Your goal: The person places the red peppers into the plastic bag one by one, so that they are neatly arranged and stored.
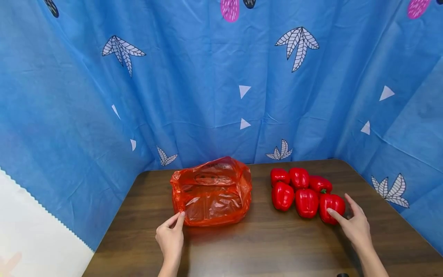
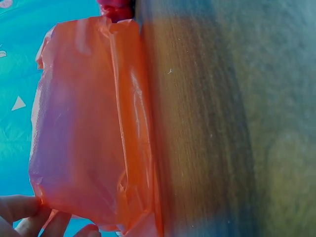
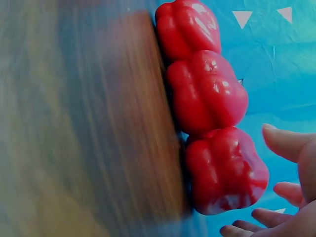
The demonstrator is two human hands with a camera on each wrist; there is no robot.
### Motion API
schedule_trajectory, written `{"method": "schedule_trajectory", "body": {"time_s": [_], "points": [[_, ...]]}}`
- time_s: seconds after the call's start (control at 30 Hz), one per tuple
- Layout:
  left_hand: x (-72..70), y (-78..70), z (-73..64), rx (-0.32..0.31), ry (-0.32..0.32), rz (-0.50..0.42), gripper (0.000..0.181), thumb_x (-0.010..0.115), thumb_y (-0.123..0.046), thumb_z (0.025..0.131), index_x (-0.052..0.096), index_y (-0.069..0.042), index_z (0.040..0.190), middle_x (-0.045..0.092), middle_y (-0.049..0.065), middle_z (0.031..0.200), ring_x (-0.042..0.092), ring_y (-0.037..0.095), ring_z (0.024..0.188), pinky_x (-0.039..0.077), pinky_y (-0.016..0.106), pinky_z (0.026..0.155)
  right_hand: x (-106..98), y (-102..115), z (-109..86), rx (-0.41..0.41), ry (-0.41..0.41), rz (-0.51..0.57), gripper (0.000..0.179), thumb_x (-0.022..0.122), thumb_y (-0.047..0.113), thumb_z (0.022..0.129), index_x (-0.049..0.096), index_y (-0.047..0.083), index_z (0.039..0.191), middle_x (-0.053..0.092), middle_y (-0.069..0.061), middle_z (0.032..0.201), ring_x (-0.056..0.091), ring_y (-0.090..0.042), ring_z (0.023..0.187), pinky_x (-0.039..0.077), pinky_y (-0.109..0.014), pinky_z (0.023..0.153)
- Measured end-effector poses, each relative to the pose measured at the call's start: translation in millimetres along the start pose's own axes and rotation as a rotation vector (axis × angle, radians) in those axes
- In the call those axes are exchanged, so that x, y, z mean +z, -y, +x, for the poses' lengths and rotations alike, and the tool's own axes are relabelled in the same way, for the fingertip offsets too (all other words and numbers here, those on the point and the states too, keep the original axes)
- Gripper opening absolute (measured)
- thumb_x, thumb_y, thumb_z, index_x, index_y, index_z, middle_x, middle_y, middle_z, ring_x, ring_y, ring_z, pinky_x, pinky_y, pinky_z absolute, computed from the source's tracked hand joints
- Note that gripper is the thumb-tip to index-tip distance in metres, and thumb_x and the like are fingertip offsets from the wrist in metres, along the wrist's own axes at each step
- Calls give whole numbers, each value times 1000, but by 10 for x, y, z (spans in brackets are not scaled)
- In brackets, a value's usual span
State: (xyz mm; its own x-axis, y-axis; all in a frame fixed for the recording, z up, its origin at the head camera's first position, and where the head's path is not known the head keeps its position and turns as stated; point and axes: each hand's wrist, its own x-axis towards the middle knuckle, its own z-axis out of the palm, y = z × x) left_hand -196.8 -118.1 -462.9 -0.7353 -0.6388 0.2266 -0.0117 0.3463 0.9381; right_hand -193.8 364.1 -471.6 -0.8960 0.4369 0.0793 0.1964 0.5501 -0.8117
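Bag [image 1: 212, 198] gaping, six peppers [image 1: 307, 202] outside; left hand [image 1: 170, 237] pinching bag, right hand [image 1: 356, 227] unclenched nearby.

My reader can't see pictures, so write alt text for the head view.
A person's left grip pinches the edge of an orange-red bag on a wooden table, while the right grip spreads close to six red peppers. A blue curtain hangs behind.

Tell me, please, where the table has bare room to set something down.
The widest free patch on the table lies at the near side, between the left hand and the right hand. Smaller ones lie between the red bag and the peppers, and left of the bag up to the table's edge. It is crowded where the six peppers bunch together.
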Motion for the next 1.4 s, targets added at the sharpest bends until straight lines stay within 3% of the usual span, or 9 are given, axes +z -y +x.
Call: {"method": "schedule_trajectory", "body": {"time_s": [0.27,0.47,0.63,0.9,1.1,1.27,1.4], "points": [[-16,30,-33,-2,-19,17,17,78,-18,82,79,-4,92,75,18,90,67,40,96,48,53,84,97,-71,14,-50,57,-19,96,72,30,89,9,1,156,22,-40,149,33,-55,126,40,-67,98],[-12,29,-63,-13,-14,20,17,78,-18,82,79,-4,91,75,18,88,69,38,94,50,52,82,107,-90,11,-59,62,-42,99,74,28,87,7,1,156,22,-40,149,31,-55,126,39,-69,96],[-20,17,-80,-11,-16,29,16,79,-18,82,80,-5,90,76,16,87,70,35,91,52,42,74,106,-95,14,-62,69,-69,103,75,30,85,6,2,156,22,-39,149,31,-54,125,39,-70,96],[-36,-1,-105,3,-9,13,17,80,-19,81,80,-4,90,75,16,87,70,35,92,52,48,80,110,-98,-11,-59,0,-77,100,74,29,86,8,2,156,28,-39,148,35,-54,122,41,-69,93],[-45,19,-116,-13,-16,19,16,80,-18,81,80,-5,90,76,15,88,70,33,94,52,46,80,82,-52,-51,-40,-47,-79,100,76,31,85,11,3,156,31,-38,146,38,-54,121,40,-69,94],[-43,34,-120,-20,-10,10,15,80,-17,81,80,-6,91,76,14,91,70,33,98,51,49,85,29,82,-113,-61,-112,-58,101,79,28,83,14,6,157,35,-34,147,45,-50,120,44,-55,92],[-14,38,-92,-24,3,-23,15,79,-17,82,80,-6,92,76,10,99,69,30,104,49,48,93,29,354,-155,-125,-142,-11,100,80,27,82,15,14,158,34,-27,153,43,-43,124,48,-25,87]]}}
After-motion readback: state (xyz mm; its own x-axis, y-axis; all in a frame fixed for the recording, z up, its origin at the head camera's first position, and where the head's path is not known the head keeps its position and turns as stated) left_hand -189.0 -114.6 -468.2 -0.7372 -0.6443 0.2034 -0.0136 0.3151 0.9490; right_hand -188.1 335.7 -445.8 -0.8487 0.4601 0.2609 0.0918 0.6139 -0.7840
